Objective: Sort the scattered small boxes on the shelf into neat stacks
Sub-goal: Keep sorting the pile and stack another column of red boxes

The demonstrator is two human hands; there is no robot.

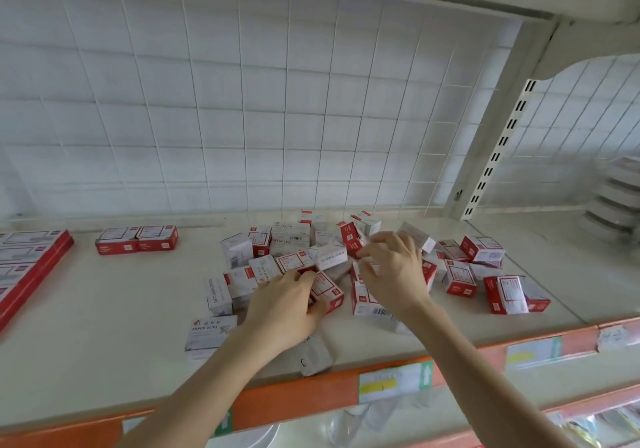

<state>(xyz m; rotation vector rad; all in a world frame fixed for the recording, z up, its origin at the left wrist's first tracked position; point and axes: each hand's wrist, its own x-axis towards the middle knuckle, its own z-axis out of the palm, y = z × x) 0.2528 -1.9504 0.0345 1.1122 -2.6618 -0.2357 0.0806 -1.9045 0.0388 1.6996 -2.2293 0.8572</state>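
gripping a red box (327, 290), left hand (287, 309) sits near the orange edge (294, 399) — right hand (391, 271), grasp unclear — bare shelf (104, 309) leftward.

The scattered boxes (294, 236) block the shelf's (121, 309) centre and right. Bare surface lies open leftward, up to two paired boxes (136, 240).

Left hand (287, 305) and right hand (394, 271): two. Pile (294, 260): roughly twenty-five boxes (481, 248), some hidden. Pair (136, 238) at left: two boxes. Shelf (104, 309): one.
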